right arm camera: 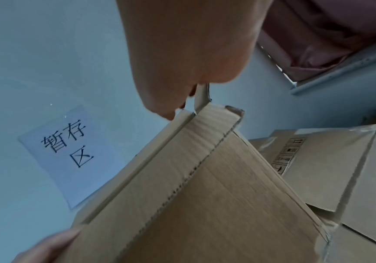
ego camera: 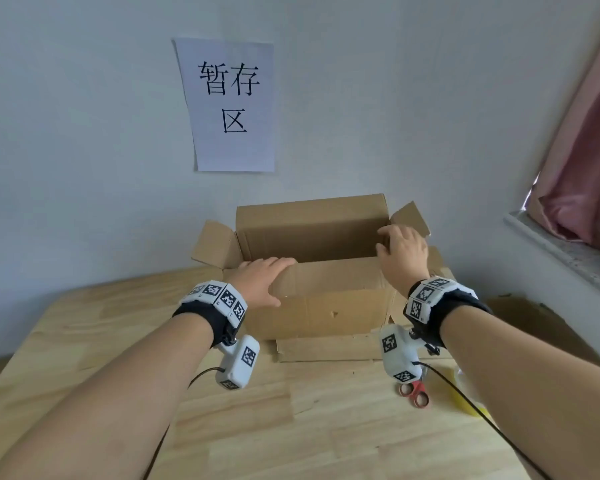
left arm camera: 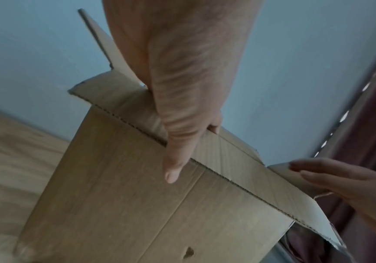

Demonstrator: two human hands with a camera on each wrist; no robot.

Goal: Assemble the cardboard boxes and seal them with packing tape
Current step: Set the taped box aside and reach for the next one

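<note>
From the head view, an open cardboard box (ego camera: 312, 296) stands mid-frame on the wooden tabletop (ego camera: 84, 341), pushed near the wall under a paper sign (ego camera: 231, 105). The left hand (ego camera: 264, 282) lies over the near flap, fingers straight and draped across its fold, apparently pressing it down. The right hand (ego camera: 402, 258) reaches the right side flap, fingers curled over its edge, probably to fold it in. Red scissors (ego camera: 414, 393) and a yellow tape roll (ego camera: 465, 393) wait at lower right.

The left wrist view shows the thumb on the outer wall and the fingers hooked over the rim, steadying the box.

The right wrist view shows fingers pinching the flap's edge in the upper middle; more boxes (right arm camera: 340, 169) are stacked at right.
</note>
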